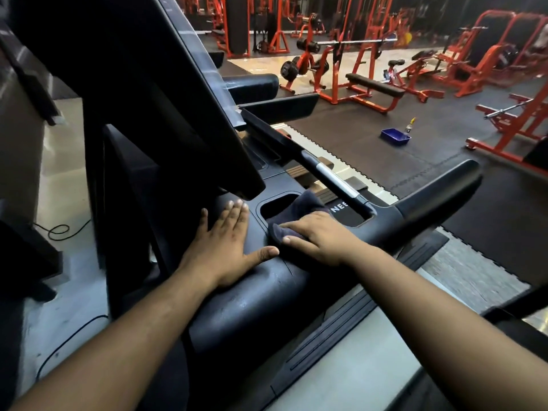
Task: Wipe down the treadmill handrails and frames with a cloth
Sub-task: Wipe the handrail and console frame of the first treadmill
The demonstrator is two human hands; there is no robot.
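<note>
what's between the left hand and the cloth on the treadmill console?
Head view: only bare black console surface lies between the flat left hand and the dark cloth under the right hand. The left thumb tip nearly reaches the cloth.

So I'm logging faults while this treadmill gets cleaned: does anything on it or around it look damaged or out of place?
The black plastic treadmill frame shows pale scuffs and a thin scratch near the left hand. A blue plastic tray and spray bottle sit out on the floor mat.
</note>
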